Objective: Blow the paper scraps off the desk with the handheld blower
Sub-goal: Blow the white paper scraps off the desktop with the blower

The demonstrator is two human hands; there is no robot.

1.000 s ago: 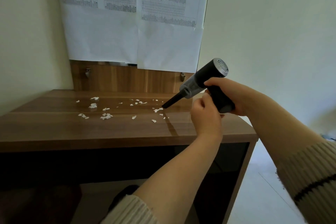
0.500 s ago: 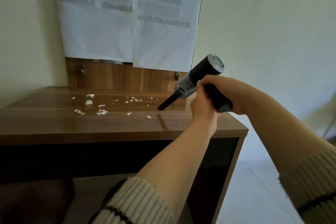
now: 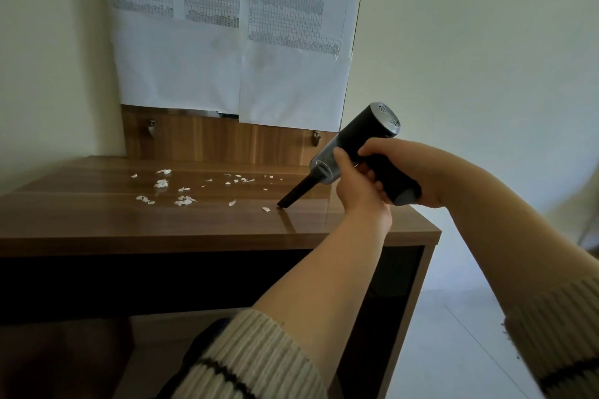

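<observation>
Wooden counter [image 3: 97, 227] against a wall hung with printed sheets [image 3: 233, 26]. Paper scraps [image 3: 184, 201] lie scattered over the left and middle of the counter top, the rightmost scrap just beside the nozzle tip. The handheld blower [image 3: 356, 152] is held over the right part of the counter, tilted so that its dark nozzle points down and left, the tip at or just above the surface. The left hand [image 3: 359, 191] rests against the blower's front body, fingers curled on it. The right hand [image 3: 408, 168] grips the handle, fingers wrapped closed around it. Both forearms emerge from ribbed, striped sleeves [image 3: 252, 363].
</observation>
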